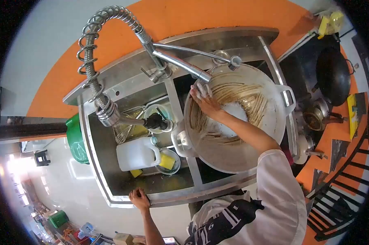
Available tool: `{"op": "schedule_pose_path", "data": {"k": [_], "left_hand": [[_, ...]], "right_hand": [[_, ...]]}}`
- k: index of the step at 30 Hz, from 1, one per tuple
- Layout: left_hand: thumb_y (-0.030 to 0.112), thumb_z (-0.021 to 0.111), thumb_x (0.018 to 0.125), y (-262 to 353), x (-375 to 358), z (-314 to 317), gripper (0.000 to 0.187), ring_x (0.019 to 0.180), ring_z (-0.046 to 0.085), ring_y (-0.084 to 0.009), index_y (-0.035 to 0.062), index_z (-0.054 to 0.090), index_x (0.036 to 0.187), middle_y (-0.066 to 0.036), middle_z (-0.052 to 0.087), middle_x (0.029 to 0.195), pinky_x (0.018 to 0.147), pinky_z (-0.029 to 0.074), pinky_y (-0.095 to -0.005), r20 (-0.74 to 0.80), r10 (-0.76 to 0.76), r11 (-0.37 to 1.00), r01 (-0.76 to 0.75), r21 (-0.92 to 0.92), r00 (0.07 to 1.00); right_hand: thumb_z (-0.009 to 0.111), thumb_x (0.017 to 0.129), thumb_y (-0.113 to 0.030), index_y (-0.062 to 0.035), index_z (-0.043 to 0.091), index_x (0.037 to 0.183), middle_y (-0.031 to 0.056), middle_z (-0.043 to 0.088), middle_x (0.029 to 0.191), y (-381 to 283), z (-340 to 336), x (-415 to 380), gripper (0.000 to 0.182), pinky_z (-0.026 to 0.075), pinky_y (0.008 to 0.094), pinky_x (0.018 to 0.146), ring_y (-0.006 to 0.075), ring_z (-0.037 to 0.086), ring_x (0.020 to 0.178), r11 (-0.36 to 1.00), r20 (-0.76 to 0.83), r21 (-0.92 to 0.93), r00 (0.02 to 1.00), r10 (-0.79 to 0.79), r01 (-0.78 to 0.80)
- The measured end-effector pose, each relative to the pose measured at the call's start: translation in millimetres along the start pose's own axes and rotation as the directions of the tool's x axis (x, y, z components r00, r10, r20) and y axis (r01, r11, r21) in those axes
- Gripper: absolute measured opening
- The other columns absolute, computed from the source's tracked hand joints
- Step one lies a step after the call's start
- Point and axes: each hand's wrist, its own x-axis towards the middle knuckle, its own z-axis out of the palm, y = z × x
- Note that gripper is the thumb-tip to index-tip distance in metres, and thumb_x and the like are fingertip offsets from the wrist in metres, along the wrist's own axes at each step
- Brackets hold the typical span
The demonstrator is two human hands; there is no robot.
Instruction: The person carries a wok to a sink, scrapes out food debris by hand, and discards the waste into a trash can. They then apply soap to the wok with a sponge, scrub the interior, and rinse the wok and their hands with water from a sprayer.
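A large pale metal pot (237, 157) with two handles sits over the right side of the sink, brown residue streaked round its inner wall and whitish liquid at its bottom. Inside it, near the upper left wall under the faucet spout (201, 74), is my right hand (205, 102), fingers spread, with whitish foam or water at the fingertips. My left hand (139, 198) rests at the sink's front edge (166, 200), its fingers curled; whether it holds anything is hidden. Nearby in the basin lies a white jug (135, 155).
A coiled spray hose (90, 61) arches over the basin. The basin holds a whisk (124, 134), a yellow sponge (167, 161) in a metal bowl (174, 167) and a container (158, 111). A black wok (332, 75) and several pans are at the right; a green bin (76, 141) is at the left.
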Motion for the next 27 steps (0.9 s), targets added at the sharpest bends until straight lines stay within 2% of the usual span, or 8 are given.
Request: {"op": "schedule_pose_path", "data": {"k": [9,12,14,15,17,18,21,27], "left_hand": [[0.017,0.064,0.093,-8.3,-2.3,2.8,0.016,0.09,0.058,-0.0346,0.0032,0.069,0.088,-0.014,0.067,0.086,0.093,0.043,-0.046,0.021,0.003,1.0,-0.003,-0.012,1.0],[0.017,0.064,0.093,-12.5,-4.2,4.3,0.016,0.09,0.058,-0.0348,0.0035,0.069,0.089,-0.014,0.066,0.086,0.093,0.043,-0.0461,0.015,0.035,0.999,-0.035,-0.013,0.999],[0.018,0.064,0.093,-16.0,-3.9,4.8,0.016,0.09,0.058,-0.0348,0.0038,0.069,0.088,-0.014,0.066,0.085,0.093,0.043,-0.0462,-0.005,0.027,1.0,-0.027,0.009,1.0],[0.018,0.064,0.093,-17.8,-3.9,4.6,0.016,0.091,0.059,-0.0348,0.0044,0.07,0.089,-0.015,0.067,0.085,0.094,0.043,-0.046,0.008,0.041,0.999,-0.041,0.01,0.999],[0.019,0.064,0.093,-17.3,-4.2,1.6,0.016,0.091,0.059,-0.0348,0.005,0.071,0.09,-0.015,0.067,0.086,0.094,0.043,-0.0459,0.022,0.056,0.998,-0.056,0.006,0.998],[0.02,0.065,0.093,-16.2,-3.2,0.1,0.016,0.092,0.059,-0.0349,0.0055,0.071,0.091,-0.015,0.068,0.087,0.095,0.043,-0.0459,0.027,0.074,0.997,-0.074,0.006,0.997],[0.024,0.066,0.092,-27.8,-5.5,2.0,0.018,0.094,0.06,-0.0348,0.0068,0.073,0.092,-0.015,0.071,0.091,0.097,0.043,-0.0467,0.048,0.092,0.995,-0.09,-0.035,0.995],[0.025,0.07,0.09,-37.7,-7.3,-21.9,0.016,0.093,0.067,-0.0307,0.0135,0.076,0.098,-0.007,0.074,0.091,0.101,0.043,-0.05,0.029,0.246,0.944,-0.232,-0.235,0.969]], "right_hand": [[0.05,0.084,0.006,-0.0029,0.021,0.16,0.0123,0.021,0.167,-13.2,-38.6,-17.0,0.082,0.016,0.0566,0.125,0.0381,0.015,0.155,0.952,0.281,0.295,0.944,-0.171,0.085],[0.045,0.078,0.015,-0.0023,0.026,0.159,0.0153,0.019,0.168,-29.7,-61.4,-31.6,0.084,0.017,0.0509,0.127,0.0367,0.019,0.154,0.683,0.187,0.729,0.972,-0.144,-0.039],[0.044,0.077,0.018,-0.0033,0.037,0.155,0.0159,0.027,0.166,-43.0,-77.5,-42.7,0.081,0.023,0.0393,0.125,0.0301,0.03,0.152,0.288,0.284,0.925,0.954,-0.093,-0.247],[0.044,0.077,0.018,-0.0033,0.037,0.155,0.0159,0.027,0.166,-53.4,-85.3,-49.4,0.081,0.023,0.0393,0.125,0.0301,0.03,0.152,0.29,0.28,0.925,0.955,-0.092,-0.244],[0.042,0.08,0.018,-0.0059,0.047,0.15,0.013,0.035,0.163,-78.1,-103.5,-66.9,0.074,0.027,0.0298,0.121,0.0236,0.037,0.15,-0.567,0.392,0.763,0.919,0.026,-0.31],[0.041,0.083,0.016,-0.0068,0.049,0.15,0.0108,0.041,0.16,-88.4,-113.5,-75.4,0.071,0.029,0.029,0.118,0.0221,0.036,0.15,-0.685,0.395,0.687,0.916,0.074,-0.241],[0.039,0.084,0.015,-0.0064,0.052,0.148,0.0124,0.045,0.157,-125.3,-188.1,-63.5,0.068,0.03,0.0317,0.118,0.0242,0.037,0.149,-0.696,0.218,0.718,0.954,0.204,-0.016],[0.058,0.088,-0.015,0.0019,0.061,0.132,0.0238,0.047,0.152,-250.3,-273.2,-21.6,0.048,0.025,0.0475,0.123,0.0364,0.039,0.147,-0.414,0.334,0.88,0.924,0.189,-0.233]]}}
